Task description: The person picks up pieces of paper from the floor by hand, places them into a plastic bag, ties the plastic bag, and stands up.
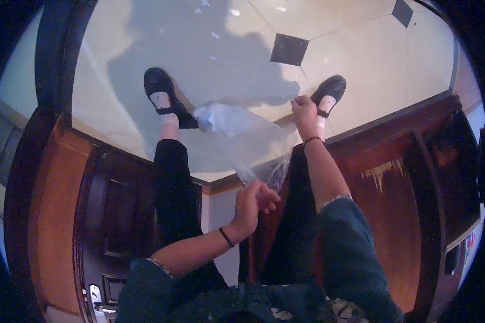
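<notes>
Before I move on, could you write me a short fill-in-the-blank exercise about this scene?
1. The hand lower in the picture, touching the clear plastic, is the person's ____ one.
2. Small white scraps lie on the pale ____.
3. Each foot wears a black ____.
4. The right hand appears nearest the ____ foot.

Missing words: left; floor; shoe; right.

bag: end perhaps hidden by left hand | scraps: too small to identify
</notes>
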### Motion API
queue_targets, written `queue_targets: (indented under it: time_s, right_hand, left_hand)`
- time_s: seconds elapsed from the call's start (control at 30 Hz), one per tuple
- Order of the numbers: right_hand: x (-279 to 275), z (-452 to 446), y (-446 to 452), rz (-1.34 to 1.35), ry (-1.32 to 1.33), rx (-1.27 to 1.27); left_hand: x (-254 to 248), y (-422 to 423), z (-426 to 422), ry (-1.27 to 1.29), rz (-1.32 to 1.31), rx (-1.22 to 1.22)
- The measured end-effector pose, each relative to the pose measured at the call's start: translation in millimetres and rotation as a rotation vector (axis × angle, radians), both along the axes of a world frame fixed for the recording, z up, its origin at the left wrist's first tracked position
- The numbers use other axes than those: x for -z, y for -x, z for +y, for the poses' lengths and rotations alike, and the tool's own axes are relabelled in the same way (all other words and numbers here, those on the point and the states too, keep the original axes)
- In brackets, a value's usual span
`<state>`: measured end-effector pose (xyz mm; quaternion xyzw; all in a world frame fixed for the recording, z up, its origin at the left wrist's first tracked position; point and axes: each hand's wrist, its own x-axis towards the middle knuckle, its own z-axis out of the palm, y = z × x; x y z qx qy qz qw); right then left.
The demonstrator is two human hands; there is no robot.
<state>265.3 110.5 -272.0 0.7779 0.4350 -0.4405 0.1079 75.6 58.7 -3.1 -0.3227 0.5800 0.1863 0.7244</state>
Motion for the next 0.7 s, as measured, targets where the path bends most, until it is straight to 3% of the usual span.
queue_targets:
  time_s: [0.2,0.43,0.5,0.63,0.7]
  right_hand:
    - [28.2,-20.5,23.6,-0.140,-0.013,-0.145]
    - [54.6,-39.5,45.3,-0.334,-0.022,0.046]
    - [55.4,-41.6,46.2,-0.152,-0.140,0.272]
    - [53.0,-19.6,53.9,-0.132,-0.188,0.280]
    - [61.4,7.4,57.0,0.090,-0.365,0.460]
  left_hand:
    - [54.0,23.5,22.5,0.039,0.234,-0.225]
    - [50.8,28.7,30.3,0.068,0.205,-0.278]
    - [49.5,29.9,29.4,0.076,0.203,-0.300]
    - [49.1,34.4,34.4,0.094,0.206,-0.341]
    - [48.3,36.7,35.5,0.091,0.201,-0.363]
